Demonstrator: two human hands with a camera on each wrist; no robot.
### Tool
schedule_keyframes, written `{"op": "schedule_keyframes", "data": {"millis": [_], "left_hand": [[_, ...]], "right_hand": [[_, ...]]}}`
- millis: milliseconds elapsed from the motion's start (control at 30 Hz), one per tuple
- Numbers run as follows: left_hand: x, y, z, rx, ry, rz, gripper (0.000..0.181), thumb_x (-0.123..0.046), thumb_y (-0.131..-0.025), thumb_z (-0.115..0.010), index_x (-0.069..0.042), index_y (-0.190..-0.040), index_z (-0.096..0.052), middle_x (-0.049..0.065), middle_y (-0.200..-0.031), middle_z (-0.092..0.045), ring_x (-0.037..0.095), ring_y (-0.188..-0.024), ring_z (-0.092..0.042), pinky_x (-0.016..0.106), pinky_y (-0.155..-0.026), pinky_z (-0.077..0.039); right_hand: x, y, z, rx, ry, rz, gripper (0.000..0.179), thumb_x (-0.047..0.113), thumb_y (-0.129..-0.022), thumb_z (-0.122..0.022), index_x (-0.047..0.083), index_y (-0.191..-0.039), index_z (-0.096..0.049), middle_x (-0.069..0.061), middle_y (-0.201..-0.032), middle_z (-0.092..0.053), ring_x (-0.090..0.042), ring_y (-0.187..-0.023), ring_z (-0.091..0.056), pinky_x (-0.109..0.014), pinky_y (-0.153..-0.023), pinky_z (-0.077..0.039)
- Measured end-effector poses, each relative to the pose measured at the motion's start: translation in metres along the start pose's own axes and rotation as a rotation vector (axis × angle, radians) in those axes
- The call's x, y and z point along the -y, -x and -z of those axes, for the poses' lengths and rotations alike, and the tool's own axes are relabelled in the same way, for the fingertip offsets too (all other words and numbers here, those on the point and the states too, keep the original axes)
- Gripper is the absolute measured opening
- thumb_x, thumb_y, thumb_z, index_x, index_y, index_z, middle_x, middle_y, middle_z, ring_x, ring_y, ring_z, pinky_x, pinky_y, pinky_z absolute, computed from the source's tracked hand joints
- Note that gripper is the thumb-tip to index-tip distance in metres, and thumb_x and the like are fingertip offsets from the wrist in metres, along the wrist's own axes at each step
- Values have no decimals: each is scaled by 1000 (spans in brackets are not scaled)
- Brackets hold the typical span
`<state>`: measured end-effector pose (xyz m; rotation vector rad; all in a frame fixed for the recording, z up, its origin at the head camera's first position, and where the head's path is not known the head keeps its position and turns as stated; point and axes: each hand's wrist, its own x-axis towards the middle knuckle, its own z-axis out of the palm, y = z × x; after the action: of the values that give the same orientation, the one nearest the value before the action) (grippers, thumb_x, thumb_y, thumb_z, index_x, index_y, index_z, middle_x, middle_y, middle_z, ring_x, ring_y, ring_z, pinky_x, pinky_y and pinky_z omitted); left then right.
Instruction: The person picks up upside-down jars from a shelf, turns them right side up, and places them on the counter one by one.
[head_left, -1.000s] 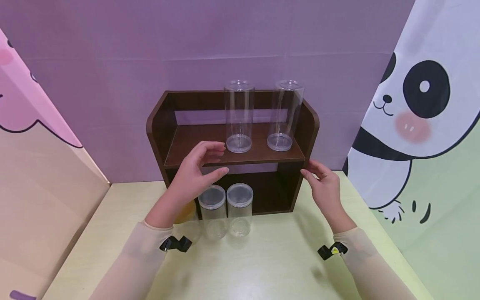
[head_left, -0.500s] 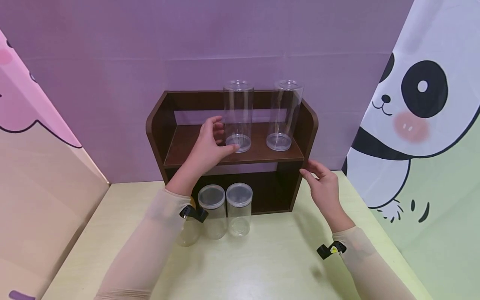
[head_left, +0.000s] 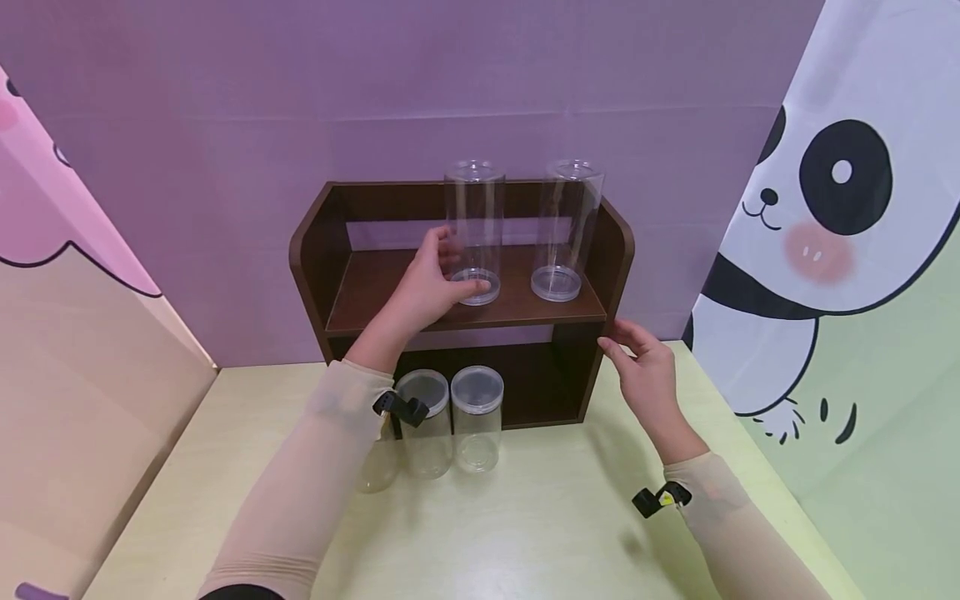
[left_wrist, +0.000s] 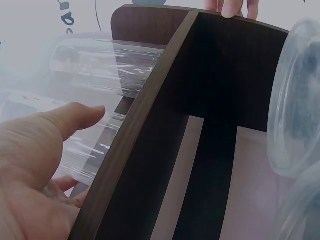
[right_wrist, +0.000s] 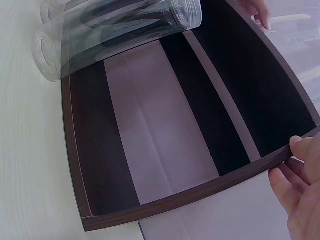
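Observation:
My left hand [head_left: 422,293] is around the lower part of a tall clear jar [head_left: 480,208] on the upper shelf. In the left wrist view, the thumb [left_wrist: 90,116] is on one side of this jar and the fingers on the other, partly hidden. A second tall clear jar [head_left: 572,217] stands to its right on the same shelf. My right hand [head_left: 651,379] pinches the right side panel of the dark brown shelf unit [head_left: 363,279]. Its thumb [right_wrist: 302,148] lies on the panel's edge, with fingers on the outer side.
On the table [head_left: 540,517], before the lower compartment, stand two clear jars with greyish lids, one left [head_left: 427,450] and one right [head_left: 477,433]. A third jar [head_left: 378,467] is partly behind my left forearm. A purple backdrop [head_left: 225,250] rises behind the shelf.
My left hand has moved up and to the right from beside the upper shelf's front edge, and has closed around the left tall jar. The right hand has stayed at the side panel.

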<state>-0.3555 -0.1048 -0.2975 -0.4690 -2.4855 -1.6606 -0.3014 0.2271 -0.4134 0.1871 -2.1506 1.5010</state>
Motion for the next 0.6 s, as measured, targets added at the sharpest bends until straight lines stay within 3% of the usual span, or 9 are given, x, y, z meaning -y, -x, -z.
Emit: {"op": "schedule_keyframes", "data": {"millis": [200, 433, 600], "left_hand": [[0, -2, -1, 2, -13, 10, 95, -20, -94, -91, -13, -168, -32, 10, -162, -50, 29, -154, -47, 50, -117, -52], [-3, 1, -2, -5, -22, 8, 89, -20, -95, -91, -13, -165, -37, 10, -158, -54, 29, -151, -50, 50, -115, -54], [-5, 6, -1, -5, -13, -11, 87, -21, -95, -90, -14, -164, -38, 9, -156, -56, 30, -149, -52, 50, -113, -55]], "right_hand": [[-2, 0, 0, 7, -11, 3, 33, 3, -104, -77, -4, -136, -73, -23, -127, -77, -17, -118, -74, -12, -93, -56], [-1, 0, 1, 1, 23, 7, 36, 4, -104, -77, -6, -138, -72, -24, -127, -77, -35, -125, -73, -9, -93, -55], [-2, 0, 1, 4, 14, 10, 36, 2, -104, -77, -5, -138, -72, -24, -127, -77, -38, -125, -72, -10, -92, -55]]}}
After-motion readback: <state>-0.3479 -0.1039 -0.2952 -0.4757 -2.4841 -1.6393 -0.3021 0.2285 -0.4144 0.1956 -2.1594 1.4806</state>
